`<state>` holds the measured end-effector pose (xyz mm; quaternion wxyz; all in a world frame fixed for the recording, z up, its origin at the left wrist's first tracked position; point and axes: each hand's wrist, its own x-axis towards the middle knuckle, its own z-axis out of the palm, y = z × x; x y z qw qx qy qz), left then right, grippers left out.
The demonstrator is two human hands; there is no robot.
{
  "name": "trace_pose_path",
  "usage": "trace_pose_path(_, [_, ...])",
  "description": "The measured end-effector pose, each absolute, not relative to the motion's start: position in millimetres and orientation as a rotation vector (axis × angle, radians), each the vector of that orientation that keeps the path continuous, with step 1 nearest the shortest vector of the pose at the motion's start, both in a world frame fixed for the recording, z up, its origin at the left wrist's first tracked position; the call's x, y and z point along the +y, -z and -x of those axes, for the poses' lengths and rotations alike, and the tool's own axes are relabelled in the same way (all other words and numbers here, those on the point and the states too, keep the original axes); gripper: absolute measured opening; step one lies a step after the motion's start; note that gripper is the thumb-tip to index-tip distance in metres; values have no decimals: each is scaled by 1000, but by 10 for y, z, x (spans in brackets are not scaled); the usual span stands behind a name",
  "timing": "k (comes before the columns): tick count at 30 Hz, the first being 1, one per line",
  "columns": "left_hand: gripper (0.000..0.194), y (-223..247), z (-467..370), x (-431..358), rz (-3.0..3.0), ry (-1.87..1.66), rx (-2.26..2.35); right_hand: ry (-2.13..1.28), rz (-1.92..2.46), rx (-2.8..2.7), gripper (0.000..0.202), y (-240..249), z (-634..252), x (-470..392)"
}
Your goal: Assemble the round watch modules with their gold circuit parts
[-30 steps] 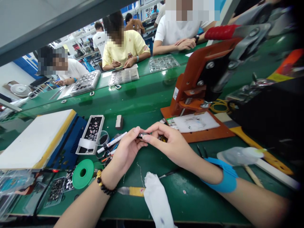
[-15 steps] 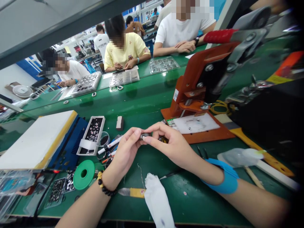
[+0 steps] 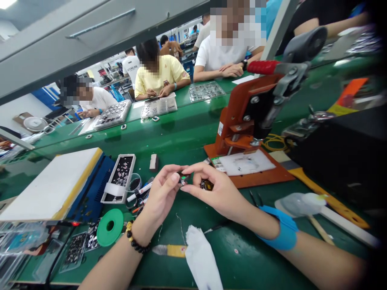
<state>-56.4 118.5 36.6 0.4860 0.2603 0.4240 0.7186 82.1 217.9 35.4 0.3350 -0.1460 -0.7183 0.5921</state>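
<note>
Fingers of my left hand [image 3: 163, 193] and right hand [image 3: 218, 188] are gripping a small dark piece [image 3: 183, 177] with a green spot above the smooth, glossy green worktop [image 3: 256, 262].

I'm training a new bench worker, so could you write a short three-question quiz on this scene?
1. True or false: the left hand and the right hand both hold the small dark part.
2. On the orange clamp, the handle grip is: A) blue; B) red; C) white.
3. Fill in: the beaded bracelet is worn on the person's own ____ side.

Key: 1. True; 2. B; 3. left.
</note>
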Motion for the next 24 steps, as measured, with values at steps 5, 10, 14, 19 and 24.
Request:
trace_pose_path(5, [34,-388,555,1186,-641,-1749,1032,-1555,370,-1871,24,-340,-829,2179])
trace_pose_path(10, [35,-378,564,1186,-662,-1752,1093,-1569,373,-1863,26,-334,-826,2175])
trace_pose_path(14, [37,-376,559,1189,-721,-1770,1176,-1581,390,-1877,29,-324,-820,2173])
trace_pose_path(19, [41,-372,553,1200,-744,-1784,1222,-1572,406,-1896,28,-309,-822,2173])
trace_pose_path(24, [43,-368,544,1201,-716,-1779,1221,-1550,431,-1919,25,-323,-829,2171])
